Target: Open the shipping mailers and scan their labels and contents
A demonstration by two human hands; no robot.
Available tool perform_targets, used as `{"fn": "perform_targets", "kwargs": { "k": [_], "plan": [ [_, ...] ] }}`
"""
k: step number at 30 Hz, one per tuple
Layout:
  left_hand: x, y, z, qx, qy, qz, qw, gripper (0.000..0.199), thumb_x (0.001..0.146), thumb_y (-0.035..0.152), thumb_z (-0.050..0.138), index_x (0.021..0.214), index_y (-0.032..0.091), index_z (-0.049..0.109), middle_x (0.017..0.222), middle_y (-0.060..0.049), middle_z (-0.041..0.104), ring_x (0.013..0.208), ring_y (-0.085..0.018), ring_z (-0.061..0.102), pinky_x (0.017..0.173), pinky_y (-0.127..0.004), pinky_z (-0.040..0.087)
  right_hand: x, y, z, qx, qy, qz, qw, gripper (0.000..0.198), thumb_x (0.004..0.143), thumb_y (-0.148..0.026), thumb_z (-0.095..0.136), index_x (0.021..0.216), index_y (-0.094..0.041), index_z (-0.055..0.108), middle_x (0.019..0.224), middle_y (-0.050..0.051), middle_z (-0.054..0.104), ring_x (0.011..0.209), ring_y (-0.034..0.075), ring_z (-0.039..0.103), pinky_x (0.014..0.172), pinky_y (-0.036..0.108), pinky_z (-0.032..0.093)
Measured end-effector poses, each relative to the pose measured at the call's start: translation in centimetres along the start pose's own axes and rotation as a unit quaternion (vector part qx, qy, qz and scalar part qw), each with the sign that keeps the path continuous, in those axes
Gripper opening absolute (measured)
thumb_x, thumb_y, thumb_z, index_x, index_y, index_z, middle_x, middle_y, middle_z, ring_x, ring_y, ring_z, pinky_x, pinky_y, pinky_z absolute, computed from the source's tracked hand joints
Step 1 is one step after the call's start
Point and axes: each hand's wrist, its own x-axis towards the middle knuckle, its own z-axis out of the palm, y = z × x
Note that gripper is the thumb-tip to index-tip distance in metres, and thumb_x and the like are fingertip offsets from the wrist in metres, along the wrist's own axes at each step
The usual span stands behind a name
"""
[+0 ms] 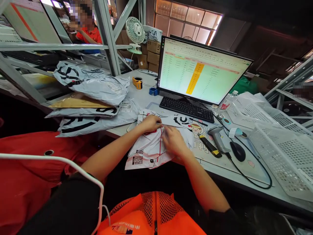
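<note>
Polybag (152, 148) overhangs desk (278, 192) edge | both hands (174, 138) gripping it | cutter (209, 146) apparently just clear

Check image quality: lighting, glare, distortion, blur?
Head view: window bright, upper right dim; head view: sheen on stacked parcels; head view: wide-angle stretch toward edges, monitor slanted, its text too small to read; head view: QR print on the white bag discernible; head view: pixelated patches upper left and right edge.
</note>
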Motion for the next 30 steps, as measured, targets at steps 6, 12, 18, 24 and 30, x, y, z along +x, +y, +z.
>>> {"fn": "perform_targets", "kwargs": {
  "k": [6, 12, 18, 24, 30],
  "plan": [
    [-0.6, -0.7, 2.2, 0.002, 0.067, -0.059, 0.996, 0.023, 0.094, 0.039, 0.062, 0.097, 0.019, 0.073, 0.095, -0.012, 0.077, 0.093, -0.030, 0.070, 0.081, -0.035, 0.048, 2.0, -1.7, 4.4, -0.028, -0.038, 0.054, 0.997, 0.045, 0.104, -0.028, 0.049, 0.143, -0.006, 0.054, 0.130, 0.022, 0.067, 0.119, 0.034, 0.062, 0.105, 0.045, 0.048],
    [-0.7, 0.3, 2.1, -0.032, 0.122, -0.067, 0.990, 0.020, 0.099, 0.036, 0.055, 0.100, 0.020, 0.065, 0.080, -0.006, 0.070, 0.076, -0.025, 0.065, 0.072, -0.033, 0.044, 2.2, -1.4, 4.0, 0.003, -0.055, 0.137, 0.989, 0.049, 0.107, -0.030, 0.035, 0.151, -0.009, 0.042, 0.109, 0.019, 0.075, 0.099, 0.035, 0.073, 0.092, 0.047, 0.054],
    [-1.7, 1.9, 2.5, -0.094, 0.225, -0.030, 0.969, 0.015, 0.101, 0.031, 0.050, 0.093, 0.021, 0.057, 0.083, -0.003, 0.068, 0.071, -0.019, 0.062, 0.071, -0.030, 0.043, 1.7, -1.6, 4.4, 0.050, -0.004, 0.127, 0.991, 0.064, 0.108, -0.041, 0.039, 0.166, -0.017, 0.023, 0.113, 0.016, 0.076, 0.091, 0.033, 0.075, 0.087, 0.045, 0.058],
    [-2.0, 2.2, 3.1, -0.058, 0.274, -0.049, 0.959, 0.012, 0.102, 0.028, 0.053, 0.094, 0.022, 0.058, 0.085, -0.005, 0.069, 0.083, -0.023, 0.068, 0.077, -0.031, 0.042, 1.7, -2.3, 4.2, 0.009, -0.023, 0.153, 0.988, 0.070, 0.110, -0.049, 0.037, 0.171, -0.024, 0.015, 0.105, 0.015, 0.076, 0.091, 0.034, 0.074, 0.087, 0.048, 0.057],
    [-1.3, 2.3, 2.0, -0.002, 0.309, -0.086, 0.947, 0.015, 0.106, 0.032, 0.053, 0.101, 0.020, 0.061, 0.091, -0.007, 0.073, 0.087, -0.025, 0.069, 0.076, -0.031, 0.039, 1.3, -2.6, 4.2, -0.007, -0.009, 0.150, 0.989, 0.047, 0.111, -0.051, 0.033, 0.133, -0.023, 0.064, 0.100, 0.012, 0.075, 0.090, 0.031, 0.071, 0.079, 0.038, 0.050]
  ]
}}
